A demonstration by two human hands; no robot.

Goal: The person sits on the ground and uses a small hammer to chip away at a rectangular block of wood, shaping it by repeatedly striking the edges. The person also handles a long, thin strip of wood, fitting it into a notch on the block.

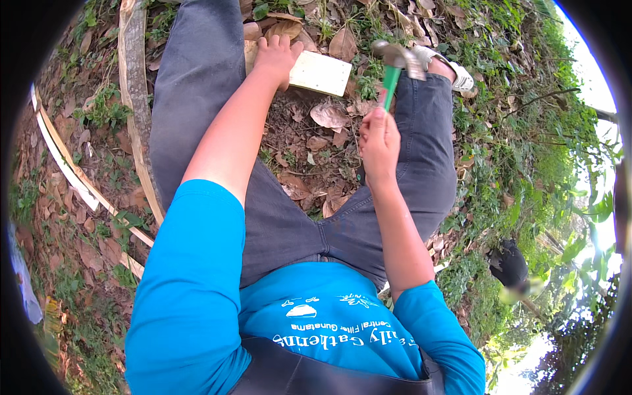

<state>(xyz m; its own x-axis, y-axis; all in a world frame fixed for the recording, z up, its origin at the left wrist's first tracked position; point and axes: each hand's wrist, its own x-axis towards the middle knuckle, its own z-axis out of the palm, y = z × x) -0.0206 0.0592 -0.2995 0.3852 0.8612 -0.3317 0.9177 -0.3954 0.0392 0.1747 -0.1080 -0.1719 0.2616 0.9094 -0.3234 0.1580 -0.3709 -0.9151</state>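
Note:
A pale wooden board (pixel 322 72) lies on the leaf-covered ground between my legs. My left hand (pixel 280 59) presses down on it, with the fingers curled toward its far edge and the thumb side toward me. My right hand (pixel 380 141) grips a hammer (pixel 391 84) by its green handle. The hammer's metal head is raised, slightly blurred, to the right of the board and in front of my right knee. I see no contact between the head and the board. No nail can be made out.
Long wooden strips (pixel 136 92) lie on the ground beyond my left leg, another lighter strip (pixel 66 155) farther left. Dry leaves (pixel 328 115) and low green plants (pixel 513 178) surround me. A dark rounded object (pixel 508 262) sits at the right.

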